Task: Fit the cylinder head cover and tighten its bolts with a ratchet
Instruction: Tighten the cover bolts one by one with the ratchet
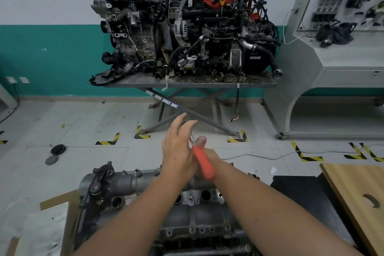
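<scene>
Left hand: the left hand (178, 147) is raised above the engine, fingers straight and loosely spread, its fingertips at the metal shank of the tool; whether they touch it I cannot tell.
Right hand: the right hand (204, 159) is mostly hidden behind the left; its thumb points up and it seems wrapped round the orange handle, though the grip itself is covered.
Ratchet: the ratchet (202, 162) has an orange handle slanting down to the right, blurred, with a thin metal shank running up-left between the two hands.
Cylinder head cover: the grey cylinder head cover (128, 181) sits on top of the engine (187, 220) below the forearms, with round openings along its near side.
Background: two dirty engines on a lift table (187, 84) against a white and teal wall.
Right edge: a wooden board (357, 191) with a round hole.
</scene>
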`<action>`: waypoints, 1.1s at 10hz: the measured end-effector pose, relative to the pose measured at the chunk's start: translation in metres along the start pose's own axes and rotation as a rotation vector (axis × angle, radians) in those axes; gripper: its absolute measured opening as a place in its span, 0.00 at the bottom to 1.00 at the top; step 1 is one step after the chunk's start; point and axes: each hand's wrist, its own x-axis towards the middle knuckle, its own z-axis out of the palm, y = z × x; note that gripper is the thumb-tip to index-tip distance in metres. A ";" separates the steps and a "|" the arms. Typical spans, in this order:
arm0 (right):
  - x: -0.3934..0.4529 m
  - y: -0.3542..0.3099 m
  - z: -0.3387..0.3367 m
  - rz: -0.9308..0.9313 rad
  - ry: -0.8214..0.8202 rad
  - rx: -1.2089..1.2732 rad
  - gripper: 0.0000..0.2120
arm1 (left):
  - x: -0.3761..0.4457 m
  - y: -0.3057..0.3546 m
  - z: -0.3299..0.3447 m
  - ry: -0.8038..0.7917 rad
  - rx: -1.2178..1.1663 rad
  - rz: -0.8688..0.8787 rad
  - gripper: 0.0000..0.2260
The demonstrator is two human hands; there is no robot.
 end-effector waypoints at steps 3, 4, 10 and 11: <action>0.007 -0.006 -0.003 -0.013 -0.075 -0.271 0.09 | 0.032 0.014 -0.004 0.096 -0.918 -0.763 0.11; 0.008 -0.006 -0.002 -0.023 -0.063 -0.255 0.11 | 0.044 0.015 -0.018 0.011 -0.759 -0.769 0.11; 0.003 -0.003 0.001 -0.046 -0.043 -0.235 0.14 | 0.062 -0.002 -0.045 -0.659 -0.545 -0.459 0.13; 0.002 -0.004 0.000 -0.047 -0.044 -0.238 0.13 | 0.069 0.004 -0.053 -0.717 -0.440 -0.432 0.10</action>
